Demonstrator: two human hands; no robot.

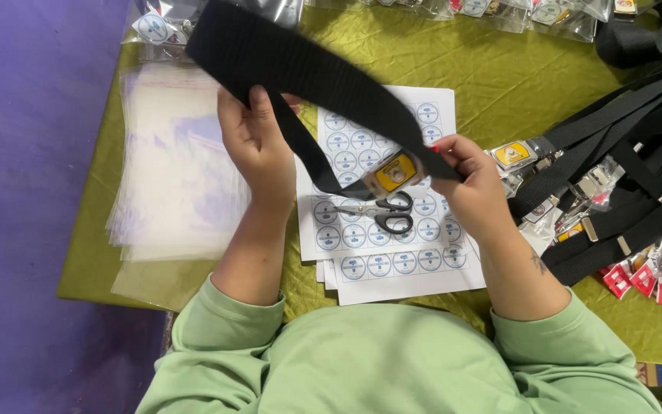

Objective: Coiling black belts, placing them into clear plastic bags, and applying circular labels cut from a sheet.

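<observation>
A black webbing belt (pixel 300 65) stretches between both hands, above the table. My left hand (pixel 254 142) grips the strap where it folds into a narrower loop. My right hand (pixel 465 180) holds the other end, close to the belt's buckle (pixel 394 173), which has a yellow face and a plastic wrap. Under the belt lie black-handled scissors (pixel 385 212) on sheets of round blue-and-white stickers (pixel 381 230).
A stack of clear plastic bags (pixel 178 169) lies at the left on the olive-green tablecloth (pixel 499 77). Several more black belts with wrapped buckles (pixel 622 176) are heaped at the right. Bagged items (pixel 155 31) line the far edge. The table's left edge meets a purple floor.
</observation>
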